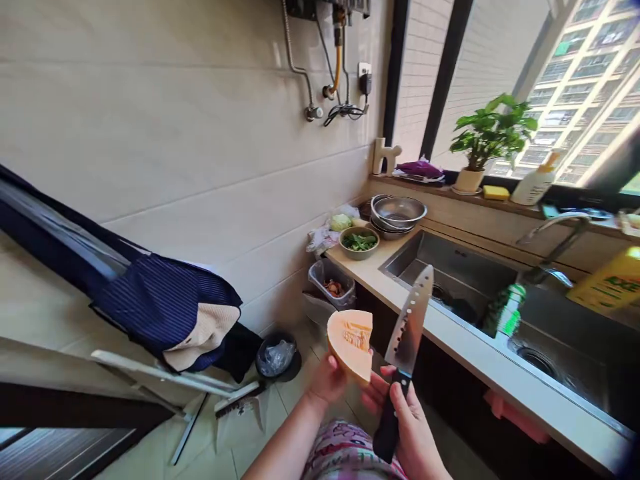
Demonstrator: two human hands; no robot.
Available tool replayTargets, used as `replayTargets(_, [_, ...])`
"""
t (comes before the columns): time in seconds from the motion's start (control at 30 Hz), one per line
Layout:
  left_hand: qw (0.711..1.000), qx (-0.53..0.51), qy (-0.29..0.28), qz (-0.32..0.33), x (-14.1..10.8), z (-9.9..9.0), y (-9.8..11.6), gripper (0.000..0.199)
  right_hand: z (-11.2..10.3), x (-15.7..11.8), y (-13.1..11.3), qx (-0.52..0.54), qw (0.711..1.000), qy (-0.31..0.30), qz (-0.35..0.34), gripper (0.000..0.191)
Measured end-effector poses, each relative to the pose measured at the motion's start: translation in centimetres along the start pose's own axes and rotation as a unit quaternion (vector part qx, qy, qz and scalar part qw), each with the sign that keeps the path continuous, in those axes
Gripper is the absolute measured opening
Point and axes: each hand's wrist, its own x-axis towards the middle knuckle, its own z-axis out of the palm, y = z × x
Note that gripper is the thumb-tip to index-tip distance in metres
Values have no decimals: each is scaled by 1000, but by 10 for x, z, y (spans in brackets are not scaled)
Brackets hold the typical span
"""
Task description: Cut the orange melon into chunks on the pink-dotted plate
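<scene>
My left hand (pixel 330 379) is closed round the rind side of a cut melon piece (pixel 345 347), holding it up in front of me. Orange flesh and a seedy hollow face upward, and one side shows a straight cut edge. In my right hand (pixel 413 417) is a kitchen knife (pixel 411 323) by its black handle, the holed blade pointing up and away. The blade stands just right of the melon, apart from it. Some fingers of the right hand reach close under the melon's right edge; whether they touch it I cannot tell.
A clear waste bin (pixel 354 293) with scraps hangs by the counter end. On the counter (pixel 373 270) stand a bowl of greens (pixel 359 243) and metal basins (pixel 399 212). The double sink (pixel 450 260) lies right. A small black bin (pixel 278 357) and a broom (pixel 240 399) are on the floor.
</scene>
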Motion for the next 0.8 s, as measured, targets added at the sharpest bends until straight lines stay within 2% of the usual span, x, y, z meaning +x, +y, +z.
replayTargets(0.1, [997, -73, 1, -3, 8, -39, 31, 76, 31, 29, 1, -80, 995, -57, 36, 44])
replayTargets(0.2, [996, -94, 8, -2, 19, -65, 55, 81, 38, 61, -5, -186, 977, -99, 34, 42])
replayTargets(0.3, [995, -94, -10, -15, 39, -81, 79, 97, 27, 97, -20, -311, 942, -125, 21, 42])
replayTargets(0.4, [997, -80, -15, -9, 68, -98, 99, 109, 10, 135, -41, -426, 895, -131, 20, 46])
replayTargets(0.57, [998, -40, 50, 2, 122, -132, 118, 105, -6, 194, -85, -543, 821, -176, 7, 44])
replayTargets(0.7, [993, 8, 115, -13, 161, -146, 131, 104, -14, 233, -112, -558, 799, -223, 10, 37])
replayTargets(0.8, [986, 47, 159, -35, 184, -150, 138, 104, -20, 256, -117, -560, 793, -239, 34, 36])
